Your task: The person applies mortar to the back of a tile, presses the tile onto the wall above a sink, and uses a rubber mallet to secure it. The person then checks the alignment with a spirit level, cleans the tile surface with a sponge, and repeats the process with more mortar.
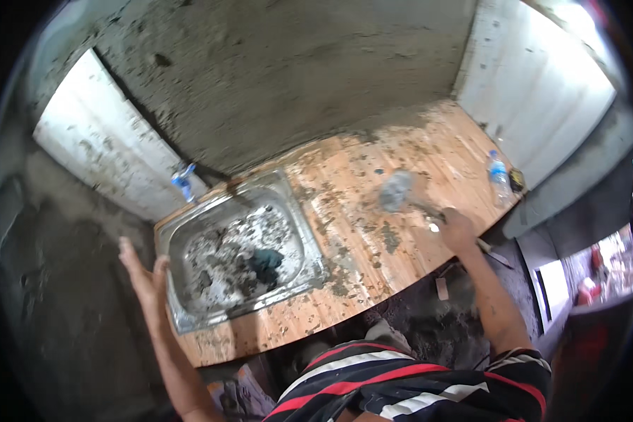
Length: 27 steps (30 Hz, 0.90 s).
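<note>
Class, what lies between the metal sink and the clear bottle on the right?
In the head view: the grey-splattered counter, and the grey-headed tool in the right hand; whether it touches the counter is unclear.

Bare left forearm point(178, 369) extends from the near left toward the far side, left hand point(146, 280) raised, fingers extended and thumb spread apart, while the bare right forearm point(494, 299) angles far and leftward from the near right, right hand point(458, 230) curled in a grip.
</note>
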Tool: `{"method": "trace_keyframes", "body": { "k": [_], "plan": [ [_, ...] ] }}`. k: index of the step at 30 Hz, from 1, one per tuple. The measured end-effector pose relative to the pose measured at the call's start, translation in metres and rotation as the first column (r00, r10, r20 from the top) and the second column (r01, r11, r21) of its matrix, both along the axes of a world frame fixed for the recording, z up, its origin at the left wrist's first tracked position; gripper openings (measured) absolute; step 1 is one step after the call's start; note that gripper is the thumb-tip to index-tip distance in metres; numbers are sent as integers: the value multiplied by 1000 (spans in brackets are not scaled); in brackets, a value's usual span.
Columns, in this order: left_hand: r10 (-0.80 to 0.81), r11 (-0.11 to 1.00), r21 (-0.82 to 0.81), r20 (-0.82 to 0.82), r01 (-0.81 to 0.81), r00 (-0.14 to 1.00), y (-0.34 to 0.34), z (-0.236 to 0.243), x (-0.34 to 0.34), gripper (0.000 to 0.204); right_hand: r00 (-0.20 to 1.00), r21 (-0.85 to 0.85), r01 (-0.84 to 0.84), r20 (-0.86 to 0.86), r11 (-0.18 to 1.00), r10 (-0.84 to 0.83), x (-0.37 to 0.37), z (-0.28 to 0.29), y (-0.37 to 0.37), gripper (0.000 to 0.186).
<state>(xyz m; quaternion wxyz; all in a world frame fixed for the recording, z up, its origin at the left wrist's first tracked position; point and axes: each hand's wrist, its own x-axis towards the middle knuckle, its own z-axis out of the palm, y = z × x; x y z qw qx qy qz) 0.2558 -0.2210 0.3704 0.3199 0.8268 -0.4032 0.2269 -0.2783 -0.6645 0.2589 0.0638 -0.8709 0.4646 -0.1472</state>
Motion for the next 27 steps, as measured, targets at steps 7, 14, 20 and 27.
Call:
{"method": "trace_keyframes", "body": {
  "k": [7,14,20,27],
  "plan": [
    [-34,958,54,-954,282,299,59,-46,-201,73,999,-45,33,-40,998,-35,-49,-23,-69,31],
    [211,781,240,-970,577,118,128,-196,-322,71,999,-83,-15,-36,996,12,-53,-47,-103,30],
    [420,670,482,-873,565,247,262,-366,-422,56,994,-252,-60,68,966,80,-56,-64,-119,31],
    [425,821,416,-903,390,68,273,-378,-487,50,1000,-138,-25,-20,990,23,-56,-48,-113,33]
  ]
}}
